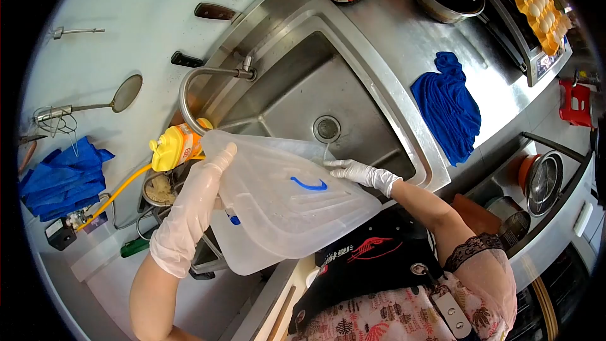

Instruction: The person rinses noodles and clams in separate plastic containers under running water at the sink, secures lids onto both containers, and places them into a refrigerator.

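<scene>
- At nine o'clock of the view, a blue cloth [66, 177] is being shown in loose folds.
- Nearer the middle, also at nine, a yellow bottle [178, 145] is being partly overlapped by the curved tap [186, 91], seen towards ten.
- Between eight and nine, the gloved left hand [209, 180] is being kept closed on the container's edge, which is being gripped with the thumb uppermost.
- At six, just below centre, a translucent plastic container [287, 205] is being held tilted, the steel sink [284, 98] being partly covered at twelve o'clock from it.
- At four, the gloved right hand [360, 173] is being held open beside the container's far edge, fingers outstretched; whether pressure is being applied cannot be told.
- Between two and three, a second blue cloth [447, 110] is being supported by the steel counter [398, 44].
</scene>
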`<action>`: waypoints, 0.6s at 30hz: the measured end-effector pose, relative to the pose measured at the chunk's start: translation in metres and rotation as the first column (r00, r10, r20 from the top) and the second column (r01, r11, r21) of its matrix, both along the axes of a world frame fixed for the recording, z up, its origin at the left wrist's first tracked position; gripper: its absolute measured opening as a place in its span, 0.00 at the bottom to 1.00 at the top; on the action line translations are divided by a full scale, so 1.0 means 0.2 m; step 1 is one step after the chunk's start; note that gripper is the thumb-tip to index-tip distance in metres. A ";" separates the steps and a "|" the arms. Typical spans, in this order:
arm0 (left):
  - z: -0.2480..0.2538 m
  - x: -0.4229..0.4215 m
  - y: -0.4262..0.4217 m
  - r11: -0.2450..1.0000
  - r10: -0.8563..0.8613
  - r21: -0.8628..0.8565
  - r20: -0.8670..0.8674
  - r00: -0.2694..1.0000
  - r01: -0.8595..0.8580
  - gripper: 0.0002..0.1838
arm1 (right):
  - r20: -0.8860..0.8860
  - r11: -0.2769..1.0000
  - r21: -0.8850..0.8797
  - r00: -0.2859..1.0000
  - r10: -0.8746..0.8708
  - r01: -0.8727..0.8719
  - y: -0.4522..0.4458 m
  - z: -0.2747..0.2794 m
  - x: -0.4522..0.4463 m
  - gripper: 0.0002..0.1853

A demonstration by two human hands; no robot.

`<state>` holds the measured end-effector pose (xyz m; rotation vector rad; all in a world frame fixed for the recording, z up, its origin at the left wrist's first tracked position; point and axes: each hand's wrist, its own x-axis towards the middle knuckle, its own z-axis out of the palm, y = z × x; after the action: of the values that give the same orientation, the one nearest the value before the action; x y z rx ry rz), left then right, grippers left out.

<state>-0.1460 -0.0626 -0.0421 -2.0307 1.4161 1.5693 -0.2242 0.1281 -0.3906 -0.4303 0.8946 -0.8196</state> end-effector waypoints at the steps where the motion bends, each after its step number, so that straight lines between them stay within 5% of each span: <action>1: 0.00 0.01 0.00 0.998 -0.055 -0.014 0.013 0.998 0.055 0.25 | 0.023 1.000 0.018 1.000 0.001 -0.002 0.00 0.00 0.00 0.25; 12: 0.00 0.04 0.00 0.995 -0.098 -0.020 0.050 0.994 0.099 0.29 | -0.015 0.999 -0.034 1.000 -0.009 0.008 0.01 -0.04 0.03 0.25; 14: 0.05 0.05 0.02 0.999 0.041 -0.003 -0.067 0.997 -0.041 0.21 | -0.176 0.999 -0.051 0.984 -0.001 -0.008 0.01 0.02 -0.01 0.25; 18: 0.16 0.16 0.08 0.996 0.082 -0.033 -0.133 0.988 -0.087 0.22 | -0.215 0.998 -0.053 0.976 -0.026 0.015 -0.04 0.24 -0.21 0.23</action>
<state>-0.1144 -0.0470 -0.0094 -2.0695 1.4333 1.7528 -0.2667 0.1194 -0.3425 -0.5628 1.0822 -0.8267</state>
